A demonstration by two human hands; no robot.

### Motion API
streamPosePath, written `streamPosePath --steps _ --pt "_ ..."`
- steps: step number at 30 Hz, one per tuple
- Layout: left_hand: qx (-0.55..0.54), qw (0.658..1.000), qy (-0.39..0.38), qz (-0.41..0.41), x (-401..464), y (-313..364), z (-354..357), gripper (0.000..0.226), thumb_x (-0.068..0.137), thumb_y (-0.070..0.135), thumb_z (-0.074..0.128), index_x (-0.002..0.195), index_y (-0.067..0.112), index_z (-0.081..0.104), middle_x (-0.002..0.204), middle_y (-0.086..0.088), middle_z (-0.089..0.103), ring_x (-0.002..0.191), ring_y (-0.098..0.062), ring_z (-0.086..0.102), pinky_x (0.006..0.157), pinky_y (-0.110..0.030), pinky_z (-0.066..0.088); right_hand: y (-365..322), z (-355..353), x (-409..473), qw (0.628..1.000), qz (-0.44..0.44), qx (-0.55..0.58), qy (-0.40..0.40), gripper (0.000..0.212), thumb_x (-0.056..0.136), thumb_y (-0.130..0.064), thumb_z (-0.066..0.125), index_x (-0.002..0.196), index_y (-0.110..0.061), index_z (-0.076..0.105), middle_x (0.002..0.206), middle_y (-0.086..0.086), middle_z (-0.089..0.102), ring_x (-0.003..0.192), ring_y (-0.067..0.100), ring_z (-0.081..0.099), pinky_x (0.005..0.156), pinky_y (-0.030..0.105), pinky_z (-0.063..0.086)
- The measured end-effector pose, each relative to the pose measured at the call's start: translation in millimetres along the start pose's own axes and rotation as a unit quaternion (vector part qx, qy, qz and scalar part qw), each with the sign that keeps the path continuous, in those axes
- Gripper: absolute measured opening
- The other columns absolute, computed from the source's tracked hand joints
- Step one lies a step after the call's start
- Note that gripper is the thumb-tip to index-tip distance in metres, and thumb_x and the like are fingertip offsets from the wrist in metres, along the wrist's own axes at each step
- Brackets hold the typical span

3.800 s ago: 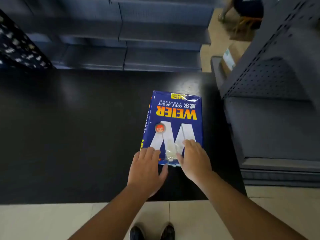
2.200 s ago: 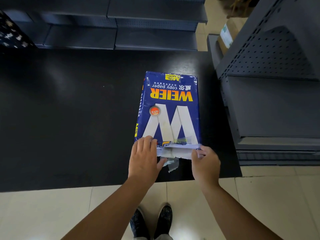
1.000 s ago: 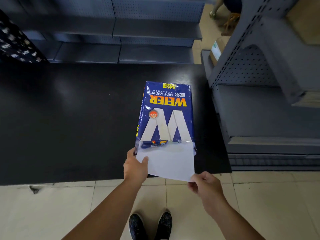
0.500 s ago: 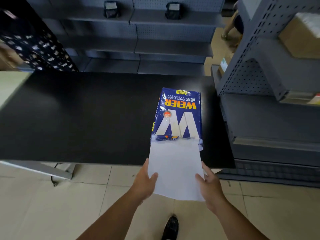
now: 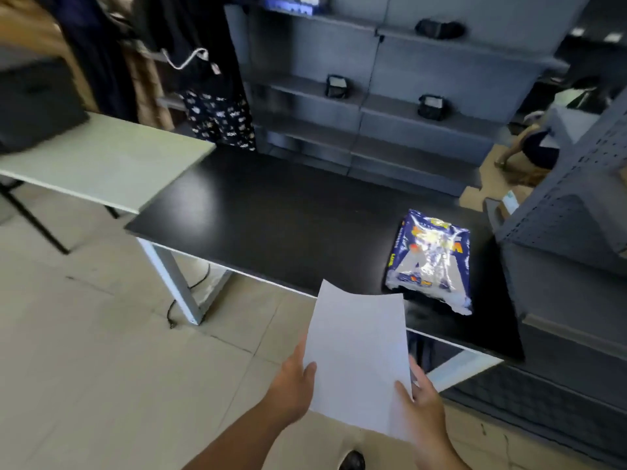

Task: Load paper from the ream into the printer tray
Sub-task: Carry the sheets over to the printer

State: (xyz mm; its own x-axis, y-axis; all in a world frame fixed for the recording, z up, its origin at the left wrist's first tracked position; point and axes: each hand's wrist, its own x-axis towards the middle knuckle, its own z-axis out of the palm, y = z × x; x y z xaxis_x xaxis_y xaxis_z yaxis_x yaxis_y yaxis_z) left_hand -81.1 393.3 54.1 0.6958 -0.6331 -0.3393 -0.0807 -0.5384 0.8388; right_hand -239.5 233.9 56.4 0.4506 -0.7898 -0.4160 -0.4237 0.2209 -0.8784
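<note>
I hold a flat white stack of paper [image 5: 356, 361] clear of the surface, my left hand [image 5: 291, 388] pinching its left edge and my right hand [image 5: 419, 401] gripping the lower right corner. The ream [image 5: 431, 259], its glossy blue wrapper crinkled and torn open at the near end, lies on the matte black surface [image 5: 271, 225]. A dark boxy printer [image 5: 34, 103] sits blurred on the pale surface [image 5: 112, 164] to the left.

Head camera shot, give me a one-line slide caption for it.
Both hands, left hand and right hand, hold white paper clear of the opened blue ream wrapper on the black table.
</note>
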Motion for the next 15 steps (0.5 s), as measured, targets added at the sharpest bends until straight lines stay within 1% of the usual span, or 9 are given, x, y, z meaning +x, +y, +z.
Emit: streamPosePath --steps 1,3,4,6,8,9,11,13,15 --pt "-0.008 1.000 0.024 -0.001 -13 -9 -18 0.057 0.098 0.021 0.040 0.149 0.033 0.016 0.148 0.008 0.040 0.130 -0.015 0.041 0.109 -0.028 0.030 -5 18 -6 1.000 -0.012 -0.011 -0.020 0.057 0.089 0.006 0.056 0.141 -0.017 0.050 0.120 0.012 0.071 0.093 0.008 0.071 0.064 0.001 0.048" --pt "-0.024 0.996 0.084 0.002 -39 -26 -58 0.059 0.098 0.020 0.041 0.149 0.033 0.014 0.142 0.014 0.040 0.129 -0.012 0.041 0.107 -0.024 0.029 -17 59 -19 0.996 -0.038 -0.038 -0.065 0.059 0.088 0.008 0.056 0.142 -0.016 0.049 0.112 0.008 0.073 0.075 -0.010 0.068 0.065 0.002 0.049" --pt "-0.036 0.993 0.109 -0.001 -52 -33 -78 0.060 0.098 0.020 0.041 0.149 0.033 0.013 0.136 0.017 0.040 0.125 -0.011 0.043 0.105 -0.023 0.030 -25 81 -27 0.993 -0.056 -0.053 -0.087 0.060 0.088 0.009 0.055 0.142 -0.016 0.048 0.104 0.005 0.075 0.071 -0.012 0.067 0.066 0.006 0.051" --pt "-0.060 0.986 0.158 -0.017 -74 -50 -119 0.058 0.099 0.021 0.040 0.149 0.035 0.014 0.134 0.017 0.042 0.119 -0.009 0.044 0.105 -0.027 0.032 -44 127 -42 0.985 -0.091 -0.073 -0.130 0.057 0.087 0.009 0.053 0.137 -0.020 0.053 0.098 -0.003 0.078 0.080 -0.003 0.071 0.068 0.015 0.055" --pt "-0.072 0.974 0.210 -0.038 -96 -73 -154 0.057 0.098 0.022 0.040 0.149 0.035 0.016 0.142 0.011 0.043 0.124 -0.014 0.046 0.109 -0.033 0.034 -64 173 -63 0.973 -0.112 -0.083 -0.185 0.056 0.088 0.007 0.051 0.134 -0.025 0.055 0.103 0.001 0.076 0.093 0.012 0.073 0.069 0.018 0.058" --pt "-0.075 0.967 0.240 -0.045 -107 -86 -171 0.058 0.098 0.023 0.041 0.149 0.035 0.016 0.146 0.008 0.042 0.128 -0.016 0.045 0.111 -0.036 0.034 -74 196 -73 0.966 -0.116 -0.088 -0.215 0.055 0.090 0.006 0.050 0.132 -0.029 0.055 0.105 0.001 0.076 0.095 0.014 0.073 0.070 0.018 0.058" --pt "-0.086 0.949 0.298 -0.058 -132 -107 -201 0.059 0.098 0.024 0.042 0.150 0.033 0.014 0.151 0.004 0.039 0.132 -0.017 0.042 0.113 -0.037 0.032 -90 242 -95 0.947 -0.141 -0.101 -0.270 0.054 0.091 0.006 0.048 0.125 -0.035 0.057 0.098 -0.010 0.076 0.086 0.006 0.074 0.065 0.016 0.057" --pt "-0.100 0.931 0.342 -0.077 -153 -124 -225 0.060 0.099 0.024 0.040 0.151 0.031 0.011 0.151 0.004 0.038 0.134 -0.019 0.041 0.113 -0.036 0.031 -102 284 -112 0.930 -0.168 -0.107 -0.309 0.054 0.091 0.006 0.048 0.125 -0.035 0.056 0.084 -0.022 0.074 0.070 -0.003 0.072 0.055 0.011 0.052" --pt "-0.111 0.914 0.378 -0.094 -170 -143 -246 0.062 0.099 0.024 0.039 0.151 0.030 0.006 0.150 0.003 0.038 0.135 -0.021 0.041 0.113 -0.037 0.032 -109 323 -126 0.915 -0.179 -0.112 -0.345 0.056 0.090 0.004 0.049 0.128 -0.036 0.054 0.082 -0.019 0.076 0.066 -0.005 0.071 0.051 0.010 0.050"
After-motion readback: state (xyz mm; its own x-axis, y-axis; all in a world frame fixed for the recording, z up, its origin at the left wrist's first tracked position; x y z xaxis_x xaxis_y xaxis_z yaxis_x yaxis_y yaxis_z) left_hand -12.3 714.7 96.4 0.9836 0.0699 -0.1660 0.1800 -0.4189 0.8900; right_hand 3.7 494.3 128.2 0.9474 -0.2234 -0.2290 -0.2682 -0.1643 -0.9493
